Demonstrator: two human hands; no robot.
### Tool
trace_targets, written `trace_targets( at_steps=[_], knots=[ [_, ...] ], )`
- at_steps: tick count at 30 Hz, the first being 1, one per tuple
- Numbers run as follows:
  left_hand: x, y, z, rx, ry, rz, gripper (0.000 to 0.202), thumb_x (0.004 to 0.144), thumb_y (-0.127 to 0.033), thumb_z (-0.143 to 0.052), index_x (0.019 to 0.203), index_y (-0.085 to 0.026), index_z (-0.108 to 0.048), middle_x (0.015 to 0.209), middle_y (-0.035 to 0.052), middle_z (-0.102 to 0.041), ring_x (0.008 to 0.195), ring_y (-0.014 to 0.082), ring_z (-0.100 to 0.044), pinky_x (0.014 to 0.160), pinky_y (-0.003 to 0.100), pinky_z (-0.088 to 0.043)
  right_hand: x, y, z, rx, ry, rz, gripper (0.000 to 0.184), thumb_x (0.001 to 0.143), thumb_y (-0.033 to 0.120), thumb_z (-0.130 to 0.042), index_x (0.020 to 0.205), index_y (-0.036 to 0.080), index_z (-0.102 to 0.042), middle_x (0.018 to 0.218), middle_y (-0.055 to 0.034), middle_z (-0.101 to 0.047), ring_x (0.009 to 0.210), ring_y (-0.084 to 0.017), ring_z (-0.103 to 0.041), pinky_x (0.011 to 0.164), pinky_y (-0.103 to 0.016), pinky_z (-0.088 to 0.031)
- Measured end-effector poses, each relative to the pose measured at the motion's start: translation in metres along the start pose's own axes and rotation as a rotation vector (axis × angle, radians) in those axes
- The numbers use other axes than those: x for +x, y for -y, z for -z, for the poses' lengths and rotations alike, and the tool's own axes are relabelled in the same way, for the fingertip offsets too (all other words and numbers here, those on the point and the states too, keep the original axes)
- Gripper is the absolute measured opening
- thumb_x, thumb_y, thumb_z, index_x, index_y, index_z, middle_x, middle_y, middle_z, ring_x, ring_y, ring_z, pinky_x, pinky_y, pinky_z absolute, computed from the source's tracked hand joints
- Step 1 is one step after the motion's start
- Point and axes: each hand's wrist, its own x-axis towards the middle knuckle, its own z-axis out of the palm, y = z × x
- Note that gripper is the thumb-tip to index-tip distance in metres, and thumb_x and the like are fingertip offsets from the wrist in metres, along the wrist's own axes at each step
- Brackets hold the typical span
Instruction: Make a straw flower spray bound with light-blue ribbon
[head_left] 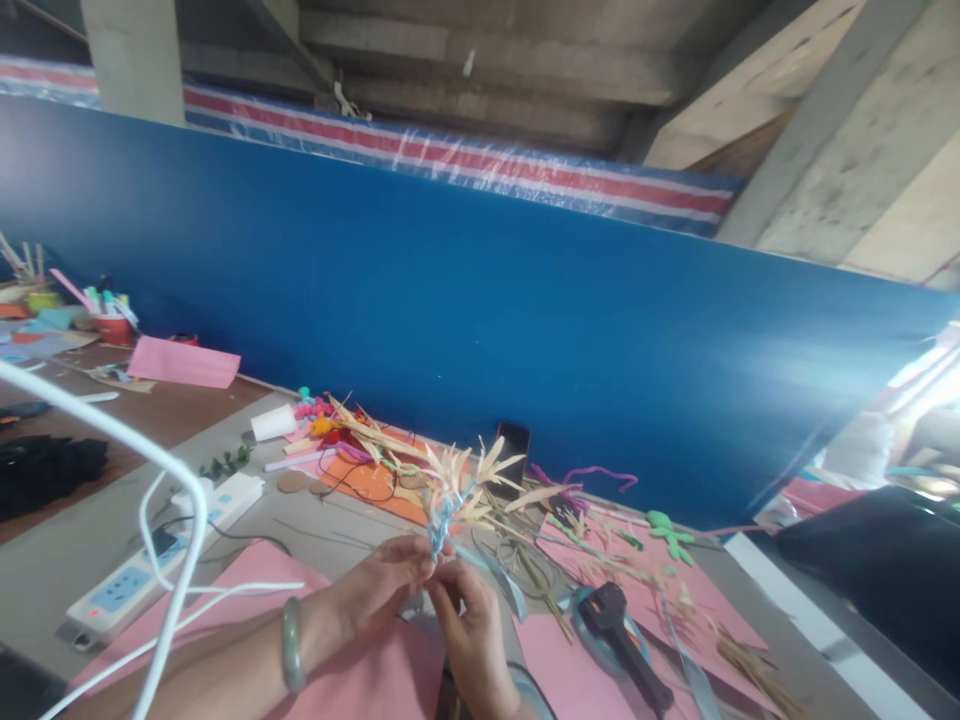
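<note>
The straw sprig (461, 478) is being held upright over the bench (67, 545), at the fingertips of both hands. Its stem, bound with blue ribbon (437, 530), is being pinched by the left hand (386, 582), fingers clamped on it, and by the right hand (469, 618), closed on it from the other side. Pink paper (360, 685) is lying beneath both hands. A glue gun (622, 630) is resting just right of the right hand, and a power strip (150, 565) well left of the left hand.
</note>
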Motion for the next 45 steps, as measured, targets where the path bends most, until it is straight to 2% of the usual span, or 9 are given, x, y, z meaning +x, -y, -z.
trace_targets(
  at_steps=[5,17,22,24,26,31,37,40,45],
  knots=[
    [0.002,0.002,0.004,0.041,-0.017,-0.004,0.038,0.06,-0.045,-0.086,0.082,-0.016,-0.075,0.08,0.0081,-0.068,0.077,0.0206,-0.059,0.076,0.032,-0.045,0.003,0.002,0.005,-0.055,-0.014,0.034,0.023,0.09,0.03,-0.058,0.07,0.02,-0.065,0.065,0.0006,-0.063,0.056,-0.014,-0.054,0.057,-0.024,-0.043],
    [0.001,-0.013,0.004,0.194,-0.013,-0.095,0.033,0.065,-0.045,-0.082,0.083,-0.018,-0.078,0.094,0.0086,-0.07,0.095,0.0248,-0.061,0.085,0.034,-0.046,0.005,-0.005,0.009,-0.039,0.059,0.083,0.02,0.091,0.028,-0.057,0.075,0.02,-0.066,0.067,0.0001,-0.061,0.06,-0.015,-0.055,0.059,-0.024,-0.043],
    [0.0,-0.019,0.0,0.23,0.04,-0.124,0.028,0.069,-0.042,-0.08,0.084,-0.018,-0.078,0.088,0.0069,-0.067,0.087,0.0224,-0.061,0.078,0.031,-0.047,0.004,-0.003,0.01,0.031,0.109,0.078,0.016,0.093,0.027,-0.054,0.09,0.022,-0.069,0.083,-0.0031,-0.068,0.076,-0.019,-0.063,0.071,-0.026,-0.047],
    [-0.001,-0.02,0.003,0.262,0.038,-0.153,0.025,0.071,-0.04,-0.079,0.082,-0.018,-0.078,0.088,0.0064,-0.066,0.087,0.0221,-0.061,0.079,0.032,-0.046,0.005,-0.001,0.009,0.029,0.117,0.062,0.016,0.093,0.027,-0.054,0.094,0.022,-0.07,0.083,-0.0029,-0.068,0.075,-0.019,-0.063,0.07,-0.026,-0.047],
    [-0.001,-0.02,0.006,0.318,0.021,-0.17,0.022,0.073,-0.038,-0.077,0.08,-0.017,-0.077,0.086,0.0061,-0.066,0.087,0.0219,-0.06,0.08,0.031,-0.045,0.005,0.001,0.009,-0.005,0.097,0.055,0.017,0.092,0.028,-0.055,0.09,0.021,-0.07,0.075,-0.0014,-0.065,0.066,-0.017,-0.059,0.064,-0.025,-0.045],
    [-0.002,-0.024,0.005,0.406,-0.026,-0.192,0.028,0.076,-0.042,-0.073,0.07,-0.015,-0.071,0.071,0.0028,-0.061,0.072,0.017,-0.055,0.07,0.029,-0.043,0.004,0.0,0.007,-0.108,0.081,0.066,0.017,0.088,0.027,-0.059,0.075,0.019,-0.067,0.061,0.0025,-0.055,0.053,-0.013,-0.049,0.054,-0.023,-0.039],
    [0.004,-0.031,-0.002,0.43,-0.137,-0.233,0.033,0.067,-0.041,-0.078,0.058,-0.014,-0.061,0.063,-0.0011,-0.054,0.063,0.0128,-0.047,0.06,0.025,-0.039,0.004,-0.005,0.006,-0.144,0.044,0.066,0.009,0.082,0.021,-0.06,0.086,0.019,-0.067,0.067,0.0017,-0.061,0.049,-0.011,-0.05,0.05,-0.022,-0.042],
    [0.007,-0.024,0.002,0.423,-0.18,-0.159,0.037,0.069,-0.044,-0.075,0.055,-0.014,-0.059,0.054,-0.003,-0.051,0.055,0.0109,-0.044,0.055,0.024,-0.036,0.005,-0.005,0.008,-0.177,-0.019,0.047,0.005,0.08,0.024,-0.063,0.081,0.019,-0.065,0.064,0.0023,-0.059,0.049,-0.011,-0.05,0.049,-0.022,-0.042],
    [0.01,-0.004,0.01,0.447,-0.225,-0.09,0.034,0.068,-0.044,-0.075,0.057,-0.015,-0.061,0.044,-0.0055,-0.047,0.044,0.0091,-0.041,0.045,0.022,-0.029,0.006,0.001,0.013,-0.191,-0.142,0.023,0.012,0.077,0.027,-0.066,0.071,0.02,-0.059,0.053,0.0067,-0.048,0.046,-0.011,-0.046,0.048,-0.022,-0.039]
  ],
)
